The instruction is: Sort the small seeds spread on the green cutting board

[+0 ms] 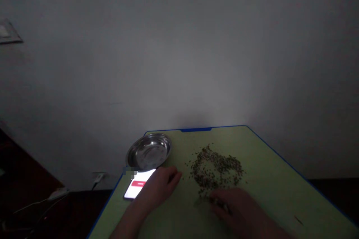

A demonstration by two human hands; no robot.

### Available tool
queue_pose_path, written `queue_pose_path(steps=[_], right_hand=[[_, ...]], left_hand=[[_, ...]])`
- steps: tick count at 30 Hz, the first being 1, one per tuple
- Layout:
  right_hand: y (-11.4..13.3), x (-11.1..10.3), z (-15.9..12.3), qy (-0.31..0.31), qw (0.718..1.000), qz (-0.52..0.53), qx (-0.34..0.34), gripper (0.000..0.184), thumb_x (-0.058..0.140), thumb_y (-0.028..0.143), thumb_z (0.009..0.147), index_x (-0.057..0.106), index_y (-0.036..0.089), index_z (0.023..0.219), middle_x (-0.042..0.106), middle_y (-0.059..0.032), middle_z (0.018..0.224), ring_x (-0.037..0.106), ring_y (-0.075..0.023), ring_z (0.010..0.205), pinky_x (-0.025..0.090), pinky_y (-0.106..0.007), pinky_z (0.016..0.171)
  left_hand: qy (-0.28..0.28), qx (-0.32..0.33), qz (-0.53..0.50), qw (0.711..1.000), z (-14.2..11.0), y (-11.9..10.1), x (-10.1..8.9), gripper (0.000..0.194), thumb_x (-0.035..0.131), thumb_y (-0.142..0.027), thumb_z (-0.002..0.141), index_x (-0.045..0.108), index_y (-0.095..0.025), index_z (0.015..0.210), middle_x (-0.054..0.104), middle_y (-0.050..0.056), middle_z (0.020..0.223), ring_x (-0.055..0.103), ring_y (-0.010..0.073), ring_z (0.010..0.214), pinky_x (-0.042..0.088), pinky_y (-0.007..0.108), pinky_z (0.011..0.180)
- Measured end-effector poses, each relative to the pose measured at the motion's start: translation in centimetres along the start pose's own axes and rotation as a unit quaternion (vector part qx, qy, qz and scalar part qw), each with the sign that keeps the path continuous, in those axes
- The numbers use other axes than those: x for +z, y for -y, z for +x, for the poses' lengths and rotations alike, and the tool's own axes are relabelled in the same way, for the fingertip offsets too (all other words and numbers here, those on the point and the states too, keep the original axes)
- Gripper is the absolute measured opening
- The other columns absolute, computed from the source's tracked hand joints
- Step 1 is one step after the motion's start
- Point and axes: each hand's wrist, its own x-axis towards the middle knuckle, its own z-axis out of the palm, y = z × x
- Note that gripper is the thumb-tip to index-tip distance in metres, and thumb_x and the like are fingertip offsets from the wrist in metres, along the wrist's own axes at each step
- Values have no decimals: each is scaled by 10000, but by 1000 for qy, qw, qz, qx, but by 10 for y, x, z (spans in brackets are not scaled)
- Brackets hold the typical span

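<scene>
My left hand (166,182) rests on the table with its fingers curled in, beside a lit phone (134,188) and just below a steel bowl (151,153). Nothing shows between its fingers. Small dark seeds or grains (209,179) lie scattered in a loose ring on the tabletop to its right. At the near edge of that spread is my right hand (235,205), its fingers bent and closed. Small dark and pale bits show at its fingertips, too blurred to identify. The bowl's visible inside is shiny, with no grains that I can make out.
The pale green table (269,179) has a blue edge and stands against a grey wall (190,44). A thin dark sliver (298,220) lies at the right. Cables (42,201) and a plug (98,177) are at the lower left, with a wall switch (8,31) higher up.
</scene>
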Motion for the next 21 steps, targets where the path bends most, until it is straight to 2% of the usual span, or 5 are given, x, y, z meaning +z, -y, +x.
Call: queue_pose_path(steps=[3,5,7,13,21], right_hand=[[27,2,22,51,993,-96,-36,180,542,235,813,721,221,828,745,-67,795,689,-255,743,474,-315,648],[35,0,35,50,987,-140,-61,194,524,243,830,716,209,825,742,-76,785,689,-244,724,457,-293,619],[33,-2,47,37,983,-165,-72,193,521,248,838,708,206,828,740,-74,787,688,-233,724,438,-279,606],[-8,-16,73,3,980,-197,-28,201,503,248,866,689,189,819,726,-88,807,670,-241,762,405,-289,613],[-56,-43,91,-24,973,-229,21,219,498,303,889,690,195,886,715,-93,833,651,-232,791,386,-286,628]], left_hand=[[-9,4,2,1000,1,1,1,426,351,-442,915,519,-163,641,538,-1,601,497,125,571,215,266,525],[-11,2,2,1000,1,1,1,426,352,-440,914,523,-164,638,540,1,597,497,126,565,212,267,523],[-8,-4,1,1000,0,-1,0,414,357,-425,911,530,-164,642,539,-1,593,495,123,556,208,265,518],[2,-6,2,1000,-1,-5,-3,402,353,-407,911,553,-167,658,534,-5,592,474,119,545,206,262,519],[13,-6,5,1000,-2,-4,-2,377,360,-400,903,563,-171,682,545,4,622,481,128,572,221,261,528]])
